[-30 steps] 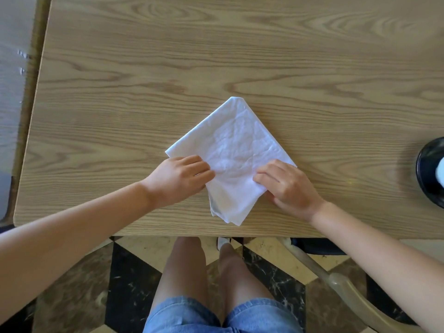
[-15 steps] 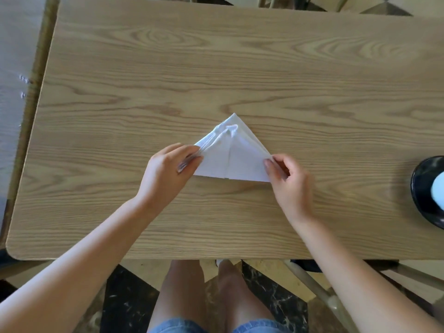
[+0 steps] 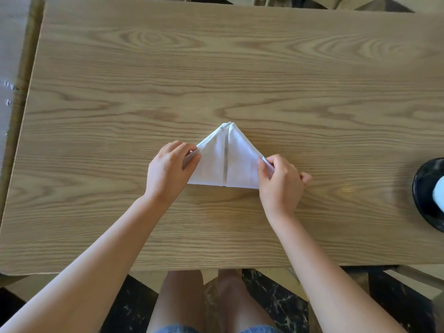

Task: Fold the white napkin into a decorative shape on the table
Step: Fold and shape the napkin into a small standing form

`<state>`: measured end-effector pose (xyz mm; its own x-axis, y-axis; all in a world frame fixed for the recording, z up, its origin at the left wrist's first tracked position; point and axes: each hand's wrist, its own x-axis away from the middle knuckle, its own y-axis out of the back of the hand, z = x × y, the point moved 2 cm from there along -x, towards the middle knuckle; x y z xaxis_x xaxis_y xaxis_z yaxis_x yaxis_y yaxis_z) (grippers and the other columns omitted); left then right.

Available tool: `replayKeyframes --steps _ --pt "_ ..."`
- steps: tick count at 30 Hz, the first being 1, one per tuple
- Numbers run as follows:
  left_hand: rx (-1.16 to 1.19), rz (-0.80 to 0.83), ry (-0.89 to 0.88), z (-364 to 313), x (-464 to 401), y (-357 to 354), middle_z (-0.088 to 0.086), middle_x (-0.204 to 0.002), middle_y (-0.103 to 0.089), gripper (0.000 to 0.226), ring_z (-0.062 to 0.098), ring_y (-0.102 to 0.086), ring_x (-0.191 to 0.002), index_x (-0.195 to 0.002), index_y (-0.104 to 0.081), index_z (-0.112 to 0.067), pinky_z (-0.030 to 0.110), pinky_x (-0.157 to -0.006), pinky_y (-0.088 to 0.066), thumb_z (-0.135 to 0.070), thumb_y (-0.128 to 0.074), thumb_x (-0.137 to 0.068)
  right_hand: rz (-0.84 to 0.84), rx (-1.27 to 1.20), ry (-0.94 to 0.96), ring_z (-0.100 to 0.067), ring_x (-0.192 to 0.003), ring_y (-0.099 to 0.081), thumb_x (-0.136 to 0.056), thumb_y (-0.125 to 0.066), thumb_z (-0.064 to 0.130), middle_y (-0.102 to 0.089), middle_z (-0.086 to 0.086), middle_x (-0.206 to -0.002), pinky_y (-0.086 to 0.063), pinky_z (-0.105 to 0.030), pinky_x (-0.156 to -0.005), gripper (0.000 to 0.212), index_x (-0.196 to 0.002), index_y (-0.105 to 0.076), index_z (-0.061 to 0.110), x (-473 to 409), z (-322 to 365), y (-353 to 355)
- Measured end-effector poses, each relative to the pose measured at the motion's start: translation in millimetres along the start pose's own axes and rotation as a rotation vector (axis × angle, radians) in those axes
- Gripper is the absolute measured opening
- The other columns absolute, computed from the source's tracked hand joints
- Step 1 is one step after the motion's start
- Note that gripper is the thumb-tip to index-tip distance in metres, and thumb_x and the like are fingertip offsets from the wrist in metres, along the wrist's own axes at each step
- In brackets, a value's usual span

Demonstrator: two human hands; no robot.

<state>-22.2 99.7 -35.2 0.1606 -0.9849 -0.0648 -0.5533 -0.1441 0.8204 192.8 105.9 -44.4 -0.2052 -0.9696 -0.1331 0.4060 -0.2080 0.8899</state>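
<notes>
The napkin (image 3: 223, 164) lies mid desk (image 3: 144, 92), folded to a triangle w/ a centre seam. Left hand (image 3: 168, 174) pinches its left corner, right hand (image 3: 280, 181) the right corner, both grips closed. I think: press creases flat, keep corners even.

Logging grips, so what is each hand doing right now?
Left hand: closed, pinching the napkin's left corner.
Right hand: closed, pinching its right corner.

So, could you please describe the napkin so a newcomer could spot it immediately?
On the wooden table, look between the left hand and right hand. The napkin there is a white triangle pointing away, unlike the black dish at the right edge.
</notes>
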Motion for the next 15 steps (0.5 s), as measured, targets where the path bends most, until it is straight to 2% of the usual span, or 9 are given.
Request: replayKeyframes --steps 5,7,9,11,13,15 --pt "-0.065 -0.021 -0.014 1.1 0.4 -5.6 -0.003 -0.083 -0.063 0.013 0.019 -0.056 -0.081 -0.090 -0.065 -0.015 0.029 -0.058 -0.041 -0.027 -0.059 -0.090 -0.016 0.054 0.016 -0.021 -0.062 -0.052 -0.084 -0.052 0.033 -0.058 0.006 -0.063 -0.012 -0.028 -0.071 0.018 -0.073 -0.053 0.019 2.3 -2.6 -6.3" --pt "-0.097 -0.036 -0.053 -0.6 -1.2 -7.3 -0.001 -0.082 -0.063 0.015 0.024 -0.057 -0.081 -0.089 -0.064 -0.013 0.030 -0.061 -0.041 -0.026 -0.058 -0.089 -0.029 0.072 0.027 -0.023 -0.067 -0.054 -0.084 -0.050 0.035 -0.059 0.005 -0.069 -0.014 -0.030 -0.072 0.017 -0.079 -0.054 0.019 2.0 -1.0 -5.4" --pt "-0.202 -0.100 -0.100 -1.5 0.9 -4.8 0.004 -0.096 -0.064 0.023 0.028 -0.056 -0.095 -0.100 -0.064 -0.012 0.037 -0.075 -0.039 -0.029 -0.053 -0.089 -0.066 0.104 0.068 -0.024 -0.083 -0.054 -0.087 -0.050 0.036 -0.064 0.001 -0.086 -0.022 -0.036 -0.079 0.022 -0.097 -0.058 0.018 2.0 0.2 3.8" --pt "-0.291 -0.159 -0.172 -2.8 9.3 1.0 0.008 -0.130 -0.055 0.041 0.026 -0.042 -0.126 -0.127 -0.053 -0.010 0.045 -0.098 -0.027 -0.029 -0.045 -0.092 -0.110 0.140 0.202 -0.021 -0.108 -0.050 -0.091 -0.046 0.036 -0.062 -0.002 -0.116 -0.027 -0.047 -0.093 0.036 -0.121 -0.053 0.017 7.2 5.4 16.4" --pt "-0.335 -0.144 -0.320 -8.3 19.8 3.9 0.008 -0.150 -0.032 0.051 0.021 -0.017 -0.143 -0.142 -0.034 -0.008 0.050 -0.112 -0.007 -0.028 -0.037 -0.095 -0.087 0.145 0.391 -0.021 -0.131 -0.037 -0.094 -0.041 0.033 -0.046 -0.004 -0.142 -0.018 -0.056 -0.105 0.045 -0.136 -0.043 0.018 16.2 15.4 24.3" --pt "-0.377 -0.075 -0.487 -16.7 25.8 -3.5 0.003 -0.153 -0.021 0.054 0.016 -0.008 -0.145 -0.146 -0.026 -0.010 0.054 -0.112 -0.001 -0.028 -0.034 -0.096 0.029 0.134 0.531 -0.021 -0.141 -0.021 -0.095 -0.038 0.029 -0.028 -0.003 -0.151 -0.008 -0.059 -0.110 0.048 -0.142 -0.033 0.018 20.5 26.7 16.7"
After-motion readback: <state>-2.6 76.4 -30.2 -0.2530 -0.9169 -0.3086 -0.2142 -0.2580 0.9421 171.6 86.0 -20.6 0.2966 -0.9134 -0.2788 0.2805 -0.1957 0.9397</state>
